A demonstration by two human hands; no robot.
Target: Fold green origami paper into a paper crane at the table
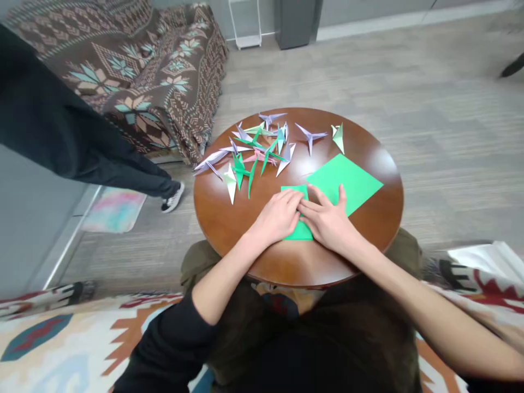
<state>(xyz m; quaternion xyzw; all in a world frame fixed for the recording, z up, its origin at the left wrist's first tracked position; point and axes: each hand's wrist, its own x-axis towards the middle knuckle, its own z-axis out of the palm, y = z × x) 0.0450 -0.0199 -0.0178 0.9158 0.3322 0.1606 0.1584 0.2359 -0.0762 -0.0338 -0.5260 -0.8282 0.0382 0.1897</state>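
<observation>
A folded green sheet of paper lies near the front middle of the round table, partly covered by both hands. My left hand rests over its left side, fingers laid flat and close together. From the right, my right hand reaches onto the same folded sheet with its fingers apart, the tips meeting those of the left hand. Just beyond the right hand lies a larger flat green paper, set as a diamond. Neither hand lifts anything off the table.
Several folded paper cranes crowd the back left of the wooden table. A purple crane and a pale green one sit at the back. A person in dark trousers stands at left by a patterned sofa.
</observation>
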